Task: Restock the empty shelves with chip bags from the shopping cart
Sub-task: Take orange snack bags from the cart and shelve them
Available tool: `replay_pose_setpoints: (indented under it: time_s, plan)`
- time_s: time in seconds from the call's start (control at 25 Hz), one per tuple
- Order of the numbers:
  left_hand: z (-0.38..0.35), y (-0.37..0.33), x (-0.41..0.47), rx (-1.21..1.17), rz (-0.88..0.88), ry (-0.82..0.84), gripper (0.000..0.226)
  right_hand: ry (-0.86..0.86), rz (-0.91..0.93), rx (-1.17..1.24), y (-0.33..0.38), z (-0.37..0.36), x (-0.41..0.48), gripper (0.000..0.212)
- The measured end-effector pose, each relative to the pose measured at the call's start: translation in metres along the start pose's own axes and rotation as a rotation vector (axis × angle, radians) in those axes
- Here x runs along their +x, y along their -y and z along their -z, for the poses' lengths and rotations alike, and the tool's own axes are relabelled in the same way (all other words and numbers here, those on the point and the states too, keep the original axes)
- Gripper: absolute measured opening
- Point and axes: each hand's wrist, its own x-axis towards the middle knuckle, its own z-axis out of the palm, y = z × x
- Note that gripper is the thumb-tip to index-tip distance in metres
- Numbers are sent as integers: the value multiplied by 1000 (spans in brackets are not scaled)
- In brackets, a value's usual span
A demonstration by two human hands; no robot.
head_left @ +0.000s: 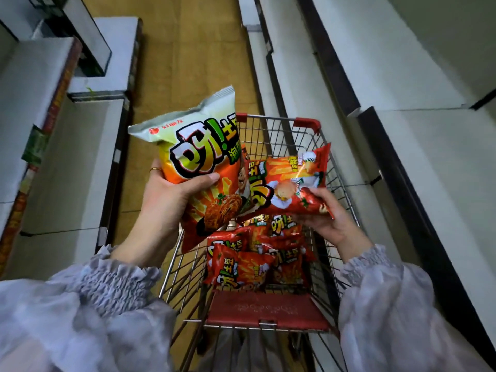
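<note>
Orange chip bag [200, 167] gripped by curled left hand [163, 202], red chip bag [295, 181] pinched in right hand [326, 221], both hung above wire cart [281, 130].

Can't see most of the left hand [166, 202] fingers, tucked behind the orange-and-green chip bag [198, 159]. Same for the right hand [326, 220], partly under the red chip bag [292, 183]. Only catching bits of the piled bags [241, 267] in the shopping cart [268, 311]. Can't read the blurred shelf labels [35, 147] at left.
</note>
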Motion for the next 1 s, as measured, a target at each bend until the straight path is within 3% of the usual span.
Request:
replay_pose_setpoints:
  time_s: [0.04,0.12,0.28,0.44,0.52,0.6,0.8,0.88,1.0]
  plan:
    - [2,-1,-1,4,-1,-4,91,19,-12,9,0,3,-2,76]
    - [4,-2,-1,25,3,-9,92,25,-38,30,-5,9,-2,86]
    - [8,4,3,47,33,-36,94,-19,-86,153,-23,20,-2,78]
    - [10,10,7,44,71,-30,93,-1,-76,256,-42,26,3,86]
    - [9,15,8,8,115,-10,75,9,-74,161,-53,24,7,78]
    - [6,18,8,-39,165,25,51,-56,-69,16,-67,23,14,56]
    - [5,25,11,-78,254,59,50,-81,-178,-34,-94,34,28,48]
    - [6,28,12,-52,261,59,51,-28,-185,-240,-102,41,29,64]
    - [6,32,14,-27,240,58,52,172,-243,-886,-106,39,28,75]
